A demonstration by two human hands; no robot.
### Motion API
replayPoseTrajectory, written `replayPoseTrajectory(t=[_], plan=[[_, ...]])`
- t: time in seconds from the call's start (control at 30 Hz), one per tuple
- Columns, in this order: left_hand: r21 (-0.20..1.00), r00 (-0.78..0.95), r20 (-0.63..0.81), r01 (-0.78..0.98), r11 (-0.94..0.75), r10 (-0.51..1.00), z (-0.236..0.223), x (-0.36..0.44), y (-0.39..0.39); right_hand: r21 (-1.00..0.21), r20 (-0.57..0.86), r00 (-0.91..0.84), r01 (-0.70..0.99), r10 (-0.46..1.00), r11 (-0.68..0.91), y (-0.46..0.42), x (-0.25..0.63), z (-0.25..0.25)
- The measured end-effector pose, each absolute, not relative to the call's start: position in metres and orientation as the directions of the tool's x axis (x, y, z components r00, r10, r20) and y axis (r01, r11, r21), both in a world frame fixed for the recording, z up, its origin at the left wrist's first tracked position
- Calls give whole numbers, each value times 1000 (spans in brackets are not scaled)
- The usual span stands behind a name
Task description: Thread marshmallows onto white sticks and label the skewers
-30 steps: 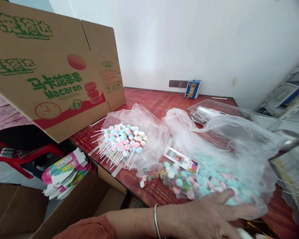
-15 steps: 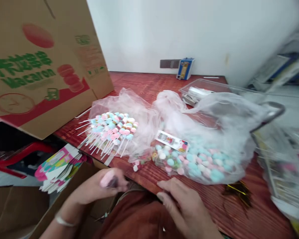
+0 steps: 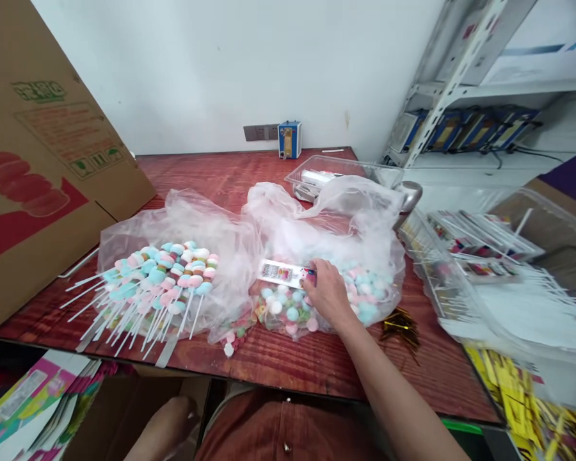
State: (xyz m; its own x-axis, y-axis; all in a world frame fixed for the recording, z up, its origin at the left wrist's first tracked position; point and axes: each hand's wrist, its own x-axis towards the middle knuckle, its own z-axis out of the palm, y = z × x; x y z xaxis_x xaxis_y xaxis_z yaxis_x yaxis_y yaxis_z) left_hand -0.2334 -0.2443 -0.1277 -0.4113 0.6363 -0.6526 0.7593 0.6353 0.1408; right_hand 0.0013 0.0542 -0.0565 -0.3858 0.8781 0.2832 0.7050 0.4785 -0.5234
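My right hand reaches onto a clear plastic bag of loose pastel round candies. Its fingertips are closed on the end of a small printed strip packet lying on that bag. My left hand hangs low by my lap below the table edge, and its fingers do not show. Left of the bag, a heap of pastel candy skewers with white sticks lies on a second plastic sheet.
A large Macaron cardboard box leans at the left. A clear tray and a blue device sit at the back of the red wooden table. Gold twist ties, a clear bin of packets, and flat colourful cartons are nearby.
The view swung to the right. My right hand went from the table's near edge up onto the candy bag and took the printed strip. My left hand dropped to my lap.
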Motion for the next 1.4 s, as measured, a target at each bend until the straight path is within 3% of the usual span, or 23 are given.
replayPoseTrajectory(t=[0.13,0.23,0.3,0.37,0.43,0.53,0.63,0.73,0.83,0.9,1.03,1.13,1.33,1.4], plan=[[550,-2,-559,748,372,829,-80,-198,-195,-492,272,-389,730,880,474,69,-8,-60],[875,287,-354,437,207,890,-46,-159,-158,-441,296,-440,725,848,530,70,-3,-55],[943,242,-330,140,303,913,-35,-134,-130,-409,327,-471,711,819,572,69,1,-47],[878,161,-368,-263,400,916,-34,-112,-98,-386,351,-508,687,787,616,68,6,-33],[688,105,-355,-644,335,929,-38,-94,-65,-368,360,-553,656,752,659,65,13,-17],[385,18,-260,-915,121,965,-43,-79,-23,-424,358,-608,570,709,703,57,30,5],[281,-37,-276,-959,44,960,-40,-72,-5,-618,352,-560,463,750,636,46,53,12],[383,-96,-336,-923,42,937,-35,-69,-8,-852,242,-412,343,879,395,34,68,3],[543,-212,-353,-840,15,911,-32,-65,-15,-971,102,-298,177,949,161,21,70,-12],[642,-288,-350,-767,4,891,-32,-63,-17,-981,95,-239,144,966,133,14,67,-18],[729,-357,-336,-685,0,871,-34,-59,-16,-917,187,-177,322,966,236,4,62,-21],[684,-379,-376,-729,-23,846,-36,-57,-15,-866,253,-171,400,952,301,0,61,-20],[482,-260,-416,-876,-32,872,-43,-54,-17,-907,223,-93,345,970,241,-8,68,-19],[432,-256,-396,-899,-67,882,-44,-55,-18,-897,285,-57,336,957,287,-14,71,-15]])
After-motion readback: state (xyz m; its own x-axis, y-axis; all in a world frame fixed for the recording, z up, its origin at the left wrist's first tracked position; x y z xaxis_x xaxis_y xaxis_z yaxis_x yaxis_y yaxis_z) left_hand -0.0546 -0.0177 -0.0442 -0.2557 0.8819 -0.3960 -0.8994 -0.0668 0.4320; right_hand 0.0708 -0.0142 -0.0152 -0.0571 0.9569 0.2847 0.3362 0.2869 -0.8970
